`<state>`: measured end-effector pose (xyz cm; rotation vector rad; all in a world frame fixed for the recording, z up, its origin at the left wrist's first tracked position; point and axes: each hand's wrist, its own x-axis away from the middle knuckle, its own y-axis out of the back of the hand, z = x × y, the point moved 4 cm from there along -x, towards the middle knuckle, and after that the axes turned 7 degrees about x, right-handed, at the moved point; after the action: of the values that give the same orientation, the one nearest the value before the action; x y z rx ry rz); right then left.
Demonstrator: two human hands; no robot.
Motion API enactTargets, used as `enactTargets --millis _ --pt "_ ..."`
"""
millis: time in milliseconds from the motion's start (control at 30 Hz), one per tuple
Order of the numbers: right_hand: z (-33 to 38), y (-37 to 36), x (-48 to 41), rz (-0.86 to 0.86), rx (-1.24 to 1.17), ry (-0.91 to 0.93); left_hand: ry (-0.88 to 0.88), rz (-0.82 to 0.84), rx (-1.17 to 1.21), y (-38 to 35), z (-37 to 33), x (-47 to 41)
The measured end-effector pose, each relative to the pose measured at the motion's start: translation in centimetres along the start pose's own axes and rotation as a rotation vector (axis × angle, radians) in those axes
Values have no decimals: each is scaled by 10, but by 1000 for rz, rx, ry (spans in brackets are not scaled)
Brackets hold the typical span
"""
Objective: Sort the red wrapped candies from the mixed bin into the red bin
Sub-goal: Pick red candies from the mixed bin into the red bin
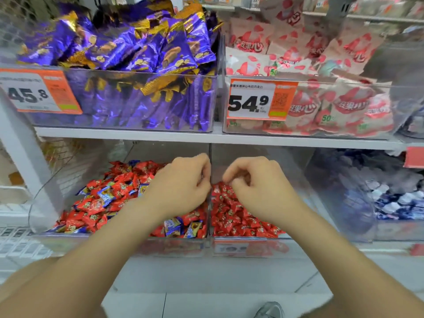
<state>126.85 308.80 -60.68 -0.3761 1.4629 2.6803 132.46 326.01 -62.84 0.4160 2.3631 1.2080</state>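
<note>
The mixed bin (pixel 46 193) on the lower shelf holds red wrapped candies (pixel 91 206) with some blue ones (pixel 104 196) among them. To its right, past a clear divider, the red bin (pixel 298 171) holds only red candies (pixel 231 216). My left hand (pixel 181 184) hovers over the right end of the mixed bin, its fingers curled against the divider. My right hand (pixel 254 187) is over the red bin's pile, fingers curled downward, thumb close to the fingertips. Whatever either hand holds is hidden by the fingers.
The shelf above carries a bin of purple packets (pixel 128 65) and a bin of pink-and-white packets (pixel 321 106), with price tags on their fronts. A bin of blue-and-white candies (pixel 390 203) stands at the right. The upper shelf edge (pixel 206 136) hangs just above my hands.
</note>
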Motion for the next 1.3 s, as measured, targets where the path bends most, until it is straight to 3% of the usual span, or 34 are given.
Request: enactTargets --millis 100,233,367,533,667,867,1000,1133,1300 --pt "31 -25 -6 103 52 192 168 160 -81 20 43 12" --pt "50 -54 -26 282 319 381 196 439 23 31 69 35" --pt "59 -73 -41 397 690 424 95 371 -17 28 77 47" --pt "56 -90 -49 483 814 440 -16 298 -75 13 83 46" --pt "54 -96 -56 462 535 402 -26 215 -68 17 79 35" --pt "47 -75 -55 334 202 367 67 270 -76 16 91 25" --pt "50 -72 -45 334 219 354 74 285 -98 14 90 27" --pt "55 -68 -45 224 271 371 90 220 -131 10 89 26" --pt "51 -65 -45 137 236 342 149 198 -27 19 96 26"
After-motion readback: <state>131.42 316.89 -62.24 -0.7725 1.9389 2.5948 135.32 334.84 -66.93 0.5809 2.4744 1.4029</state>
